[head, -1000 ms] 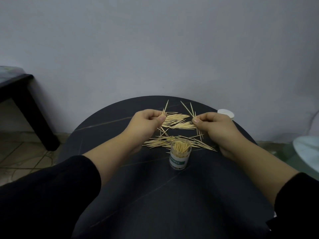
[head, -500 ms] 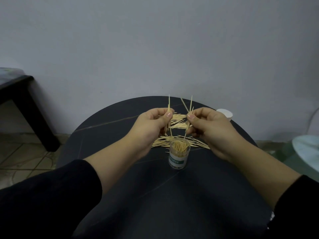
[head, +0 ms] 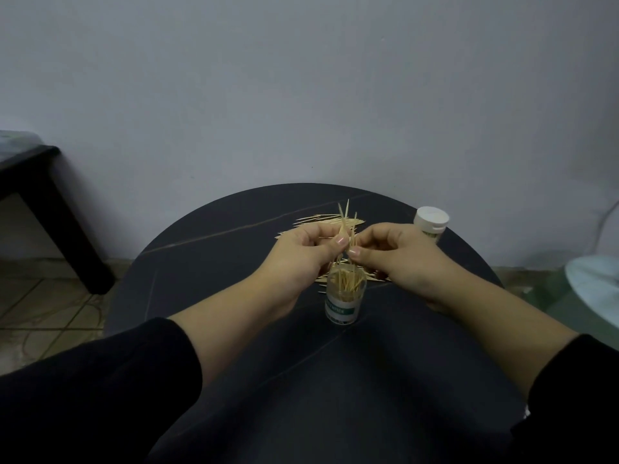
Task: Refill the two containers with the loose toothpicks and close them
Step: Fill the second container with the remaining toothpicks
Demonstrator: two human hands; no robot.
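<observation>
An open clear toothpick container (head: 344, 299) with a green label stands upright on the round dark table (head: 207, 272), part full. Directly above its mouth my left hand (head: 301, 259) and my right hand (head: 398, 259) meet, each pinching a few upright toothpicks (head: 345, 222) whose lower ends reach into the container. Loose toothpicks (head: 318, 220) lie scattered on the table behind and beside my hands. A second container with a white cap (head: 431, 223) stands at the far right of the table, closed.
A dark low table's leg (head: 60, 226) stands on the tiled floor at the left. A pale round object (head: 596, 279) sits off the table's right edge. The wall rises just behind the table.
Both hands lifted their pinched toothpicks off the pile and drew together over the open container. The toothpicks now stand upright in its mouth.
</observation>
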